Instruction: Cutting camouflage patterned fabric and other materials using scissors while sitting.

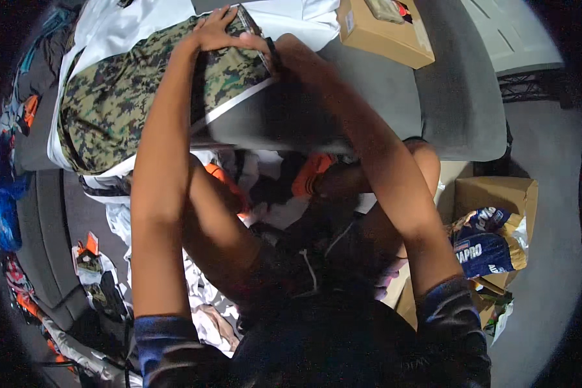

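Note:
A green and brown camouflage garment (119,97) with white edging lies spread over the grey cushioned surface (375,97) in front of me. My left hand (215,31) rests flat near the garment's far right end, fingers spread, pressing on the cloth. At the garment's right edge, my right hand (294,55) is closed, its knuckles up. A narrow dark strip shows beside its fingers. What they hold is hidden, and shadow covers the near side of that hand.
White cloth (142,16) lies under and behind the garment. A cardboard box (388,29) sits at the far right of the cushion. Below on the right stand an open carton (495,191) and a dark blue bag (488,249). Clothes (100,278) litter the floor at left.

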`<state>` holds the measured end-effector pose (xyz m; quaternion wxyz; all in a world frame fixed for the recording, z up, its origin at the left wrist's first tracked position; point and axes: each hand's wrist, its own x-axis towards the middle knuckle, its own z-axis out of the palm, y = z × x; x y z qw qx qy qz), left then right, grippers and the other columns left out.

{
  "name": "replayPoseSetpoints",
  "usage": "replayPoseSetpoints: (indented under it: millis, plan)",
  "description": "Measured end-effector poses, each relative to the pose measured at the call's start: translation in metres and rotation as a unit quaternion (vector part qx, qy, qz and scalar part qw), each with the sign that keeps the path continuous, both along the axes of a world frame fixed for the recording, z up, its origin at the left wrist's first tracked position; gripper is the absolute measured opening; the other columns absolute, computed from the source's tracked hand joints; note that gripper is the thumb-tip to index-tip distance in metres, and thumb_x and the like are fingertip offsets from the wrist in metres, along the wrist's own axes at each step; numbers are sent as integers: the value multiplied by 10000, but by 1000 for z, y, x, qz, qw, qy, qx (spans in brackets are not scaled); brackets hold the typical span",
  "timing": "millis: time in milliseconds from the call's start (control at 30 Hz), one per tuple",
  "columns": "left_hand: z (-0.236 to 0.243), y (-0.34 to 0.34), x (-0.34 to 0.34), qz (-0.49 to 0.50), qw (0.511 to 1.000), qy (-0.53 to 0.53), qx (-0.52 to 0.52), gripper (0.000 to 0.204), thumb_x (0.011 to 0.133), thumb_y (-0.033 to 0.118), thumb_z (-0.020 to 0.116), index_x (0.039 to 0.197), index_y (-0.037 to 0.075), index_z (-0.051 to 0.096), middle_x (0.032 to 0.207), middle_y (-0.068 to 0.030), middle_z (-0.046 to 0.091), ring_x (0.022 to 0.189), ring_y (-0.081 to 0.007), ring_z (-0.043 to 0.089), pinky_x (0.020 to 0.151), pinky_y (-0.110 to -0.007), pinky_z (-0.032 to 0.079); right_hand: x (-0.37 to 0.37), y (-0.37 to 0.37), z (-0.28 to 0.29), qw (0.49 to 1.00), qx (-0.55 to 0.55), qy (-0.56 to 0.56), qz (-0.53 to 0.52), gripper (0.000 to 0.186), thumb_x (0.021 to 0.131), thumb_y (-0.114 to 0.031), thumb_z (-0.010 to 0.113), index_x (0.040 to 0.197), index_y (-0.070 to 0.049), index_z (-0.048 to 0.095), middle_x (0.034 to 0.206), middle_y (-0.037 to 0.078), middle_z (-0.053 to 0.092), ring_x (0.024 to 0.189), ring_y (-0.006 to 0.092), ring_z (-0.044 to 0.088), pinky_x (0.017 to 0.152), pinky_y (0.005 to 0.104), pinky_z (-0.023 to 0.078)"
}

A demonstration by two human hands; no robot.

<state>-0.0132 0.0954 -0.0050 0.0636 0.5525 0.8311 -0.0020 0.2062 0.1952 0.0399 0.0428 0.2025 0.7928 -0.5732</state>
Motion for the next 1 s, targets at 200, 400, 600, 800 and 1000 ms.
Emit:
replayPoseSetpoints:
  millis: [200, 400, 600, 800, 1000]
  plan:
    - [9, 3, 0, 10, 1000, -2, 9, 984, 686, 729, 491, 1450, 233, 118, 1506, -40, 97, 1384, -259, 93, 1098, -505, 123, -1, -5, 5, 995, -92, 23, -14, 458, 801, -473, 596, 634, -49, 551, 555, 42, 488, 474, 127, 420, 436, 266, 341]
    - [10, -1, 6, 33, 997, -49, 40, 1142, 547, 804, 525, 1446, 199, 167, 1507, -15, 115, 1390, -219, 87, 1102, -459, 127, -6, -6, 3, 997, -34, -25, -63, 413, 808, -455, 603, 625, -89, 544, 550, 24, 481, 473, 120, 431, 453, 252, 345]
    - [15, 0, 7, 34, 997, -61, 45, 1157, 533, 815, 526, 1445, 195, 175, 1508, -14, 113, 1390, -216, 83, 1099, -458, 121, -18, 3, -9, 995, -65, -36, -69, 701, 672, -682, 595, 658, 18, 612, 586, 114, 561, 572, 197, 530, 555, 300, 423]
    - [16, -7, 12, 35, 999, -23, 14, 1034, 650, 759, 502, 1450, 230, 114, 1510, -12, 77, 1389, -246, 69, 1100, -510, 119, -15, 5, -14, 999, -6, -21, -31, 577, 708, -576, 625, 643, -4, 591, 567, 94, 547, 536, 175, 512, 525, 279, 404]
    - [20, -11, 18, 31, 998, -29, 46, 1006, 658, 743, 527, 1435, 200, 192, 1498, -26, 137, 1376, -254, 125, 1088, -499, 162, 21, 3, -3, 986, -11, 155, 63, 383, 851, -347, 603, 613, -55, 530, 527, 32, 526, 422, 107, 461, 396, 248, 343]
